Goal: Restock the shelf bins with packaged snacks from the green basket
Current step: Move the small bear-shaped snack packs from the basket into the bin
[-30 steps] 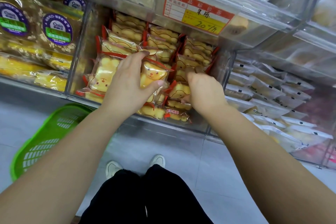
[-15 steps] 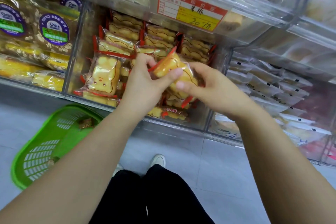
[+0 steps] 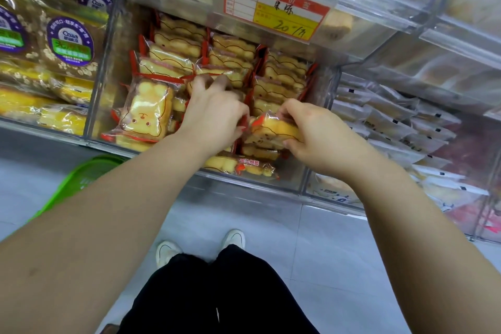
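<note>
Left hand (image 3: 214,114): fingertips blurred, buried among packs in bin (image 3: 311,171). Right hand (image 3: 314,133) covers far end of held pack (image 3: 273,130). Basket (image 3: 89,171) at 9 o'clock mostly hidden behind left forearm; contents unreadable. Price tag (image 3: 276,8) print too blurred to read.

We note bright, even light; glare streaks the clear plastic shelf bin (image 3: 320,179). Fingertips above it blur with motion; edges beyond bow, wide-angle.

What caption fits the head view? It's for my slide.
Right hand grips a bear-cake pack at the clear bin; left hand reaches among stocked packs.
</note>
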{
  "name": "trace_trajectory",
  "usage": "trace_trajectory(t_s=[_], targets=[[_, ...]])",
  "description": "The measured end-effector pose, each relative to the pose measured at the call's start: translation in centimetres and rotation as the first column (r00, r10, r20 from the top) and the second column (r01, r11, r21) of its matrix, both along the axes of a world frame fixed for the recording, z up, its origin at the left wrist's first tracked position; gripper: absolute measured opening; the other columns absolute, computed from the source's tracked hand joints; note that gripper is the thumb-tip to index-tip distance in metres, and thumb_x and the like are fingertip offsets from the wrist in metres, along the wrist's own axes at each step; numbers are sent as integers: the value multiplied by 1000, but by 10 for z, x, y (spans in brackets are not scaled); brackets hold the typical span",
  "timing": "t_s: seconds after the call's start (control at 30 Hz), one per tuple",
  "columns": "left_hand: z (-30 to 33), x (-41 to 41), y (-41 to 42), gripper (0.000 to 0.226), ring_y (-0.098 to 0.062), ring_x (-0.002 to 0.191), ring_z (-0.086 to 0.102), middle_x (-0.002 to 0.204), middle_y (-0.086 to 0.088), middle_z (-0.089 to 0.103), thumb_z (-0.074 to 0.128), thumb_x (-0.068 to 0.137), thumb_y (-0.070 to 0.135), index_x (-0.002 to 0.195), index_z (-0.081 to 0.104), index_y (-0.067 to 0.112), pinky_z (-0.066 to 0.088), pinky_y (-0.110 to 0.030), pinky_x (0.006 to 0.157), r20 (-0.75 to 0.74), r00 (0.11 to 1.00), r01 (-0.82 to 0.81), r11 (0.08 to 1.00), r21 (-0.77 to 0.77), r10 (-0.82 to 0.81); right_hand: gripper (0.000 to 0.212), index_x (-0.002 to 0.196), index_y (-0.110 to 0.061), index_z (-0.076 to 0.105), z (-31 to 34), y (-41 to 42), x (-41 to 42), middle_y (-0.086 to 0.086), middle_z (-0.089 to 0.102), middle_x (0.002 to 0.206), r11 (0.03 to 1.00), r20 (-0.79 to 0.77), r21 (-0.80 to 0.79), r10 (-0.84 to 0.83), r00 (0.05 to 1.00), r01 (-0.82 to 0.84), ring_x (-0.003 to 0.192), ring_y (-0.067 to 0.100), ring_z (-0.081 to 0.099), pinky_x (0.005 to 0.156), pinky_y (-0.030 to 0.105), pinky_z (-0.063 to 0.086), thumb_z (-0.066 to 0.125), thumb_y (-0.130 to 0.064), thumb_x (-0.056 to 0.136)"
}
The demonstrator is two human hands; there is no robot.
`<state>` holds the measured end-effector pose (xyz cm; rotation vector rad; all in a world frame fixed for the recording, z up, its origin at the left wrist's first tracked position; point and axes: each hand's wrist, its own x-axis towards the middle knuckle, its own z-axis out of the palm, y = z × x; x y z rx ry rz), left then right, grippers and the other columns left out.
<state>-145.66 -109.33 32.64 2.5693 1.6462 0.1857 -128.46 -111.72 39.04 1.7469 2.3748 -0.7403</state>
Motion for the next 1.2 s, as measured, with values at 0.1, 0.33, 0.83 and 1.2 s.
trace_trajectory(t_s=[0.1,0.33,0.83,1.2], targets=[[-2,-3,10,30,-27,116,40,96,-2,71,68,76,44,96,74,23,16,-48,98,-9,999,-47,999,-26,47,37,115,-17,51,-5,0,-5,3,53,110,998,68,55,25,997,-29,103,20,47,82,32,44,63,-9,81],[-6,-10,7,29,-27,120,39,109,1,68,65,79,45,99,73,25,17,-49,98,63,998,-13,1000,-16,14,26,111,-11,54,-39,-13,-23,6,58,108,964,427,167,116,897,-204,104,25,51,65,31,33,58,-12,85],[13,-52,7,54,-34,126,40,129,-17,51,57,89,30,139,39,18,21,-46,111,263,893,-309,923,-229,365,26,112,-18,59,-27,8,-18,7,63,110,992,82,-25,-124,989,126,101,25,59,85,33,48,58,-11,86],[34,-42,-13,41,4,76,60,83,24,57,79,63,25,93,60,45,50,-13,62,878,255,109,890,-443,406,58,136,-29,38,-4,3,-22,-11,59,109,938,-619,-274,-340,708,211,99,0,57,86,17,49,63,-37,84]])
